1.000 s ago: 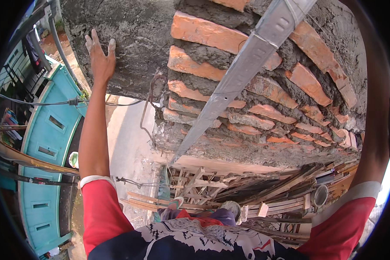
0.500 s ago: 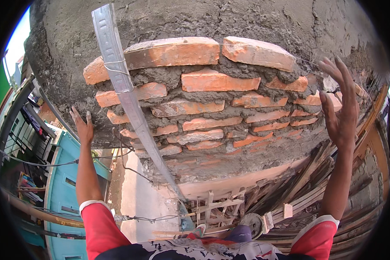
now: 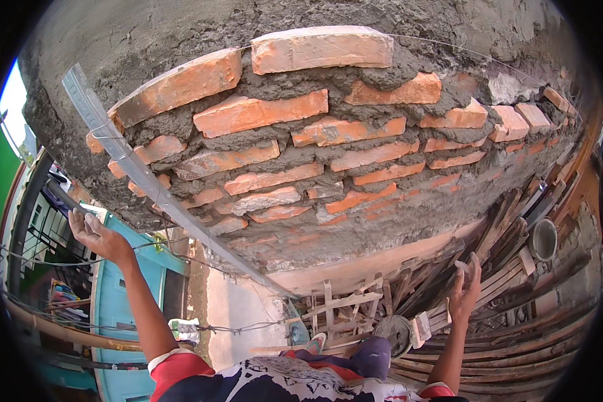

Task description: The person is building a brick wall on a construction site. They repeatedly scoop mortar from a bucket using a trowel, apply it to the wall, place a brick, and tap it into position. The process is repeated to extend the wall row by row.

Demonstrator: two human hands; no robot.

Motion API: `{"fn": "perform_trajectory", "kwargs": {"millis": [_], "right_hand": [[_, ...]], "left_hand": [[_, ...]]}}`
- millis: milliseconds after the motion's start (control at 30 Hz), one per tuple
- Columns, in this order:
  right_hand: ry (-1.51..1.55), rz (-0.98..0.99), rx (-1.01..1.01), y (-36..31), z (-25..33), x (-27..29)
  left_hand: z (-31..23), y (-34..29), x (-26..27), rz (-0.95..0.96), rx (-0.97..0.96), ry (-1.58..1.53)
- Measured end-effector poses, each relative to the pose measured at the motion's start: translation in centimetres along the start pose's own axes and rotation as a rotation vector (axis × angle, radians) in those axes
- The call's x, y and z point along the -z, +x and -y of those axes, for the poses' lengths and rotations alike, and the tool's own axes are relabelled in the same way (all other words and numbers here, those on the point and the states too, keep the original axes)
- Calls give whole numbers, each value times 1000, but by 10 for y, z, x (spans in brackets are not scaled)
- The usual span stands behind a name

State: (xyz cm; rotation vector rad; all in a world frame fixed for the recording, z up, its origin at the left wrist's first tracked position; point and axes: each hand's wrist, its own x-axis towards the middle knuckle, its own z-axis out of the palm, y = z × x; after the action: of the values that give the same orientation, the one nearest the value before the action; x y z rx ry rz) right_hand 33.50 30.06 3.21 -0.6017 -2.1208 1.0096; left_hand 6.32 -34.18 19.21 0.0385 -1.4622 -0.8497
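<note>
In front of me rises a brick wall (image 3: 261,157) with thick grey wet mortar between its courses. Two top bricks (image 3: 323,50) lie along a thin string that crosses the wall. A perforated metal channel (image 3: 147,184), bound with wire, leans slanting over the wall's left end. My left hand (image 3: 99,236) is off to the left, away from the bricks, fingers loosely bent and holding nothing. Low on the right my right hand (image 3: 465,288) is raised above the stacked timber, its fingers apart and no object in it.
Wooden planks (image 3: 502,355) pile up at the lower right, with a round bucket (image 3: 394,335) and another bucket (image 3: 543,240) among them. Cables (image 3: 241,329) and a bamboo pole (image 3: 80,335) cross the lower left. Beyond is a turquoise structure (image 3: 107,301) far below.
My view has turned toward the right. The right hand has dropped from beside the wall's right end to above the timber, and the left hand has moved outward and down, fingers more bent.
</note>
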Motion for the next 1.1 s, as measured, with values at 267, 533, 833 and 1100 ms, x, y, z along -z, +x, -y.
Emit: {"fn": "perform_trajectory", "kwargs": {"millis": [267,533,833,1100], "right_hand": [[-134,35,-388,-213,-239,-33],[-106,-90,-782,-400,-332,-35],[-88,-25,-907,-375,-365,-49],[-228,-159,-676,-308,-352,-39]], "left_hand": [[-156,-198,1,765,-508,-396],[-235,-155,-93,721,-819,-397],[-336,6,-163,812,-835,206],[-327,11,-170,970,-774,242]]}}
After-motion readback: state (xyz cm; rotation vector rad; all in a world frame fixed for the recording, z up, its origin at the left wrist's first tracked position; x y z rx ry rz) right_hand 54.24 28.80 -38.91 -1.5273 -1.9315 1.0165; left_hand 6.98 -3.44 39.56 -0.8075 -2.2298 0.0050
